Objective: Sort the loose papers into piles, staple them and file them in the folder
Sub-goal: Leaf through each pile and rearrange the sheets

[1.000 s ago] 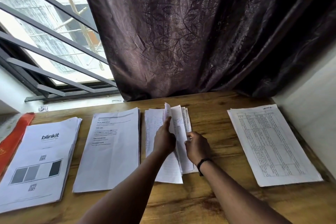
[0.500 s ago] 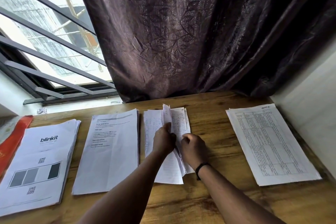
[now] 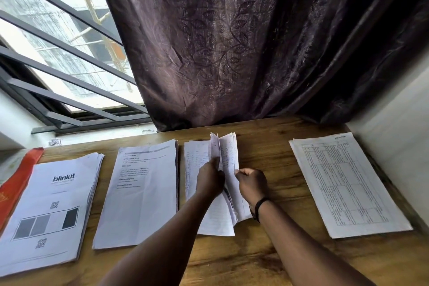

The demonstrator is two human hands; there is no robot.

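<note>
From the head camera, 4 piles of paper lie in a row across the lower half of the frame. The handwritten pile (image 3: 214,183) is at the lower centre, and both hands work in it. The left hand (image 3: 210,180) pinches some raised sheets near their middle, so they stand up like a fan. The right hand (image 3: 251,182) has its fingers curled around the right edge of the sheets beside it.

I think these sheets are very light and soft; they bend easily and can slip from each other. It looks better to hold them at the long edge, with the whole pile squared, than by 1 corner.

At the lower left lies the thick blinkit pile (image 3: 50,213), next to it the printed pile (image 3: 141,193), and at the right the table pile (image 3: 346,183), well apart from the hands. A red folder (image 3: 17,183) shows at the left edge; I see no stapler.

The wooden desk (image 3: 243,260) is smooth. Above it hang a dark curtain (image 3: 232,42) and, at the upper left, a barred window (image 3: 58,42).
</note>
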